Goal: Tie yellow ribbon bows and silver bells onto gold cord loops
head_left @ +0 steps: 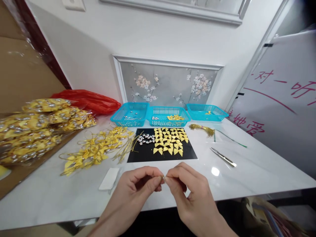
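Note:
My left hand (145,184) and my right hand (186,187) meet fingertip to fingertip above the table's front edge. Both are closed in a pinch around something tiny and yellowish, mostly hidden by the fingers; its kind does not show. Just beyond them lies a black mat (143,156). Yellow ribbon bows (168,144) sit on it in rows, with silver beads (146,139) to their left. Thin gold ties (127,146) overlap the mat's left edge. Further left is a heap of yellow bows with silver beads and gold ties (96,148).
Three blue baskets (169,123) line the wall, holding beads and yellow pieces. Tweezers (223,157) and a bundle of gold ties (203,129) lie at right. A white pad (109,179) is by my left wrist. Bagged bows (37,128) and a red bag (89,100) fill the left.

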{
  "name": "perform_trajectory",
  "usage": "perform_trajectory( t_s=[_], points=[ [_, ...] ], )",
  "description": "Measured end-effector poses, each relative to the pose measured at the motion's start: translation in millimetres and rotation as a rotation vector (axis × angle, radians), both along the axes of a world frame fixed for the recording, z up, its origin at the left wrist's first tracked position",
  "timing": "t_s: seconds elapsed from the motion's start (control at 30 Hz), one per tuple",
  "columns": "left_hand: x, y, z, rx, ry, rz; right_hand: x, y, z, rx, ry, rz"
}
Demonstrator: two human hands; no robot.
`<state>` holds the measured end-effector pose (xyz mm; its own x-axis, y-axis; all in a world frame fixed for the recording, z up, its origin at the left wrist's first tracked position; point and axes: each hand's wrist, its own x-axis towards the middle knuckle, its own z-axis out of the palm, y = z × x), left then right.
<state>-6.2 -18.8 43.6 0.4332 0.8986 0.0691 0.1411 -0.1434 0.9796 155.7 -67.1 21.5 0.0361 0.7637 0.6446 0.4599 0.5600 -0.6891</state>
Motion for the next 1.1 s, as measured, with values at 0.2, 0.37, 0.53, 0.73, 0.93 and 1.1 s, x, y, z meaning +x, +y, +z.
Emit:
perform_trajectory(
  t_s=[0.2,0.37,0.53,0.73,0.93,1.1],
  points=[
    [-0.4,-0.6,-2.1,-0.041,-0.032,0.011,0.9,0.6,-0.8,-0.008,0.003,-0.001],
    [-1.1,-0.2,-2.5,-0.009,-0.007,0.001,0.6,0.2,-0.6,-0.006,0.002,0.001],
    [-0.6,0.5,-2.9,-0.003,-0.008,-0.016,-0.2,-0.4,-0.1,0.000,-0.004,-0.006],
    [0.1,-0.9,-3.0,-0.004,-0.012,-0.009,-0.6,-1.4,0.9,0.002,-0.012,-0.009],
    [-0.5,-1.4,-1.8,-0.027,-0.036,0.039,2.5,0.6,3.5,0.023,0.039,-0.012],
    [-9.9,-3.7,-16.0,-0.087,-0.118,0.173,2.9,-19.1,2.3,-0.010,0.007,0.083]
  ],
)
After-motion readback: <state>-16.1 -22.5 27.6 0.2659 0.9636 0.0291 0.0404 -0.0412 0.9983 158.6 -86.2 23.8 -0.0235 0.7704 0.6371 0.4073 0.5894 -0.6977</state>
